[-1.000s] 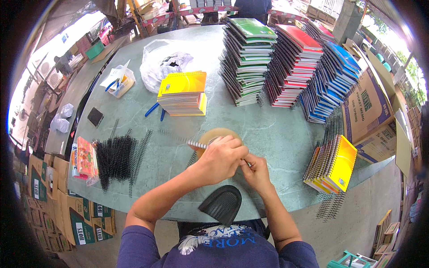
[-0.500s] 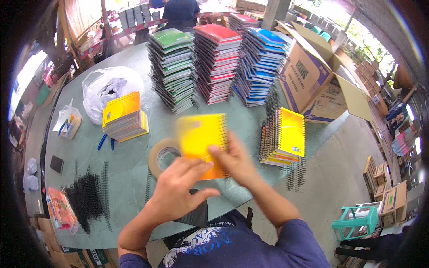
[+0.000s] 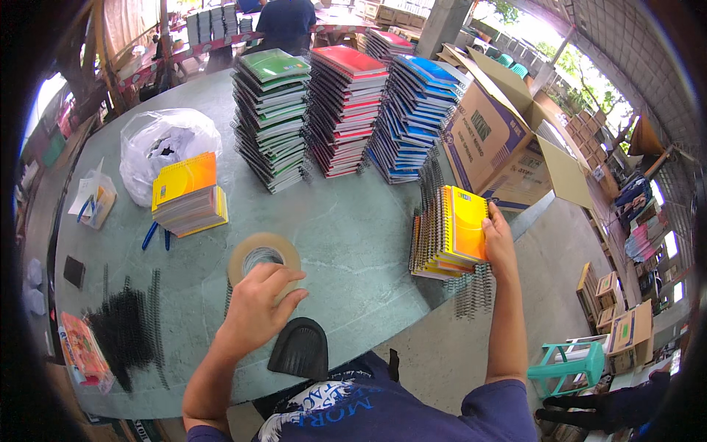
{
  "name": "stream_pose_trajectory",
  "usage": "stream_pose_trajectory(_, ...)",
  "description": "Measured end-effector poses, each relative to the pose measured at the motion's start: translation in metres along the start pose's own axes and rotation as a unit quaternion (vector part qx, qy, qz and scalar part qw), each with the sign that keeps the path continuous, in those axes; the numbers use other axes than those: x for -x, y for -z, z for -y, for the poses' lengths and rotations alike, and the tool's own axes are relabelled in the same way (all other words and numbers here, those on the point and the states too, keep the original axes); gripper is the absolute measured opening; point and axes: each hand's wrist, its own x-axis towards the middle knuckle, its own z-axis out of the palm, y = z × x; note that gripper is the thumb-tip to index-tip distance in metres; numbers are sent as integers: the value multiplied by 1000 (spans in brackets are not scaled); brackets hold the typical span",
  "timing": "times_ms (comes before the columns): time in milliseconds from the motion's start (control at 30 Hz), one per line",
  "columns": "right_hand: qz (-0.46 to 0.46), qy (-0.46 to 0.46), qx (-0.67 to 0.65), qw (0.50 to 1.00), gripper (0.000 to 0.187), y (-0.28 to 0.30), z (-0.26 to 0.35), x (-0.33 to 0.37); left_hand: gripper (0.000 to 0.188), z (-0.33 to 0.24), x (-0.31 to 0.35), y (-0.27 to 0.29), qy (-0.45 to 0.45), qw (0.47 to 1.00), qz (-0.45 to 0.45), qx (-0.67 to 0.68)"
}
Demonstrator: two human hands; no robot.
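At the table's right edge my right hand (image 3: 499, 243) holds a yellow spiral notebook (image 3: 469, 230) by its right side. The notebook lies on top of a stack of yellow spiral notebooks (image 3: 431, 250). My left hand (image 3: 258, 306) hovers by a wide roll of tape (image 3: 292, 254) and overlaps its near side. The fingers are loosely bent, the thumb stands apart, and nothing shows in the hand. A black ribbed pad (image 3: 300, 350) lies just right of that wrist. Left of the tape is a pile of unbound yellow-covered pads (image 3: 188, 195), with blue pens (image 3: 151, 236) beside it.
Tall stacks of green (image 3: 272, 121), red (image 3: 350, 110) and blue spiral notebooks (image 3: 416, 118) stand at the back. A cardboard box (image 3: 486, 140) is open behind my right hand. Black wire coils (image 3: 129, 328) lie at left, near a white plastic bag (image 3: 136, 158). A green stool (image 3: 571, 365) stands at right.
My right hand has carried the yellow notebook from the middle to the stack on the right. My left hand has come off the notebook and moved left and slightly down, beside the tape.
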Motion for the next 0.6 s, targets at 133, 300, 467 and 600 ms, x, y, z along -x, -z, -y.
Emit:
stream_pose_trajectory(133,-23,8,98,995,51,-7,3,-6,21,0,-3,-6,6,1000,0,18)
stream_pose_trajectory(300,-120,194,338,913,53,7,31,31,17,55,-10,32,-25,976,-117,-181)
stream_pose_trajectory(467,-200,398,151,882,38,-10,84,109,25,149,-44,93,26,841,-276,-464)
stream_pose_trajectory(600,-54,395,-38,916,28,-80,96,122,27,189,-29,93,15,829,-193,-524)
